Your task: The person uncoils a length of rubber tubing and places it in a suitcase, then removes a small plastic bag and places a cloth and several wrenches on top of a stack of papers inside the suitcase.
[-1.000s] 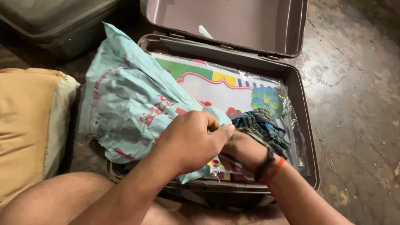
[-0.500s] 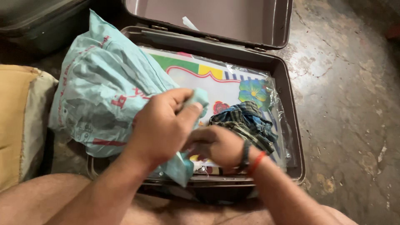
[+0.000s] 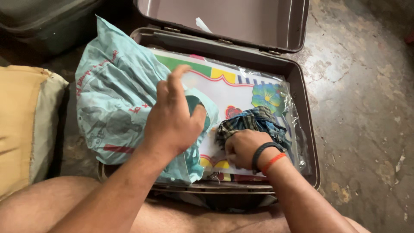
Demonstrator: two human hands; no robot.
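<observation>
Open brown suitcase (image 3: 308, 125) on a stained concrete floor (image 3: 366, 95), lid (image 3: 224, 19) tipped back at twelve o'clock, a white paper scrap (image 3: 202, 25) lying inside the lid. Fills most of the view from centre out to three o'clock.

Covering the case floor, a printed sheet (image 3: 228, 92) under clear plastic: white middle, green, yellow and striped border, blue flower at two o'clock, red flower near centre.

Slumped over the case's rim at nine to ten o'clock, a pale teal bag (image 3: 114, 99), crumpled and bulging, with red lettering and grey shapes on it; mouth pulled open toward centre, dark inside.

At nine o'clock beyond the bag, a tan cushion (image 3: 19, 125) with a cream edge. At eleven o'clock, a dark case (image 3: 47, 19), only partly in frame.

Just right of centre, on the sheet, a bundled plaid cloth (image 3: 254, 123) in blue, green and white, touching the bag's mouth or just beside it; cannot tell which.

Left hand (image 3: 174, 121) over the bag's mouth, fingers spread and raised, thumb hooked on the teal rim; loose hold at most.

Right hand (image 3: 242, 147) at five o'clock from centre, curled, knuckles up, pressed against the near edge of the cloth; fingers tucked under, so grip hidden. Black and orange bands (image 3: 266, 157) on that wrist.
</observation>
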